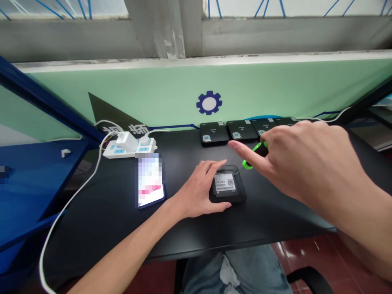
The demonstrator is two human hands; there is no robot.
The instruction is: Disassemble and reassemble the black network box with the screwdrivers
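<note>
A flat black box (241, 192) with a white printed label lies on the black table in front of me. My left hand (199, 190) grips its left side, thumb along the near edge and fingers over the far edge. In my right hand (306, 159) is a green-and-black screwdriver (247, 164), its handle mostly hidden by my fingers. The thin shaft slants down to the box, and its tip meets the top near the label's far right corner. My right index finger points out to the left above the handle.
Several similar black boxes, including one at the left end (213, 134), line the table's back edge. On the left are a lit phone (150, 179) and a white power strip (128, 150) with a plugged-in charger. A white cable (73, 200) hangs over the left side.
</note>
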